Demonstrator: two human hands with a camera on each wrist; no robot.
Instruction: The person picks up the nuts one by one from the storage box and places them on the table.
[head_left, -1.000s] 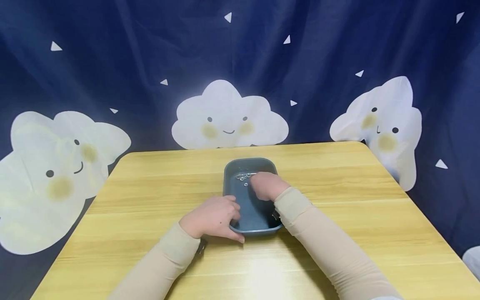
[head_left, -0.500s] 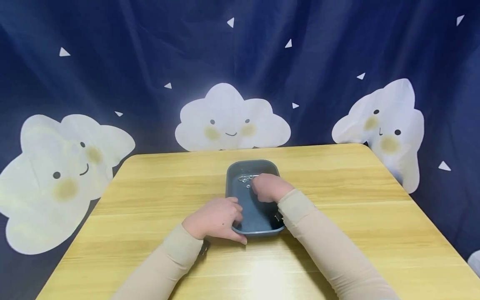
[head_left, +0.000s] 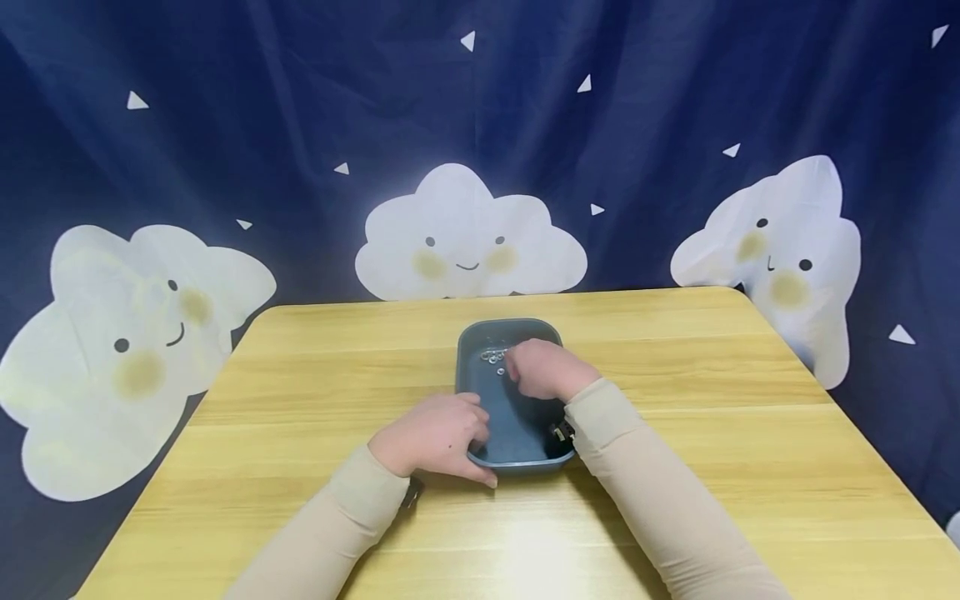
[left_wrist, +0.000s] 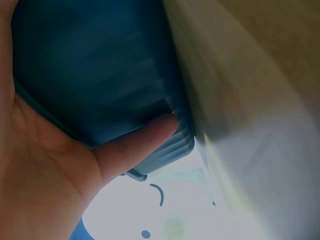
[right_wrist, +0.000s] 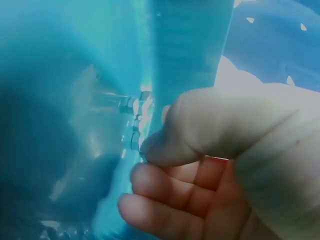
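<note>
A dark blue-grey tray (head_left: 517, 429) stands on the table, its long side running away from me. My left hand (head_left: 438, 433) holds its near left corner, with fingers over the rim and the thumb (left_wrist: 137, 142) against the outer wall. Inside the far part lie several small shiny metal nuts (head_left: 492, 358). My right hand (head_left: 547, 368) reaches in from the right, fingers curled and fingertips right beside the nuts. In the right wrist view, thumb and forefinger come together close to a row of nuts (right_wrist: 131, 105); I cannot tell whether they pinch one.
The wood-grain table (head_left: 315, 367) stretches out around the tray. Behind it hangs a dark blue curtain (head_left: 405, 92) with white cloud faces and small triangles. The tray's raised walls surround the nuts.
The head view has shifted slightly, so everything sits a little further right. My right hand has lifted slightly and stays beside the nuts; my left hand keeps its hold on the tray.
</note>
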